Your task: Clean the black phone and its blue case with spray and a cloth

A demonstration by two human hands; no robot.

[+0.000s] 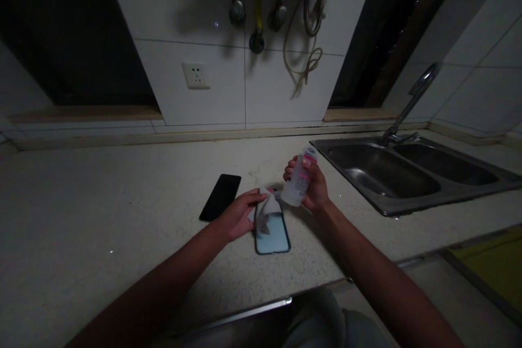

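My right hand point(313, 187) is wrapped round a small clear bottle point(298, 179) with a pink label and cap, held tilted above the counter. My left hand point(237, 215) pinches a white cloth or tissue point(266, 207) that rests on the top end of a pale blue phone case point(272, 234) lying flat on the counter. A black phone point(221, 196) lies face up just left of my left hand, apart from it.
The speckled light counter point(101, 217) runs left to right. A steel double sink point(408, 174) with a tap point(411, 100) sits at the right. A tiled wall carries a socket point(196, 75) and hanging hoses point(261, 5). The counter's front edge point(244, 312) is near my body.
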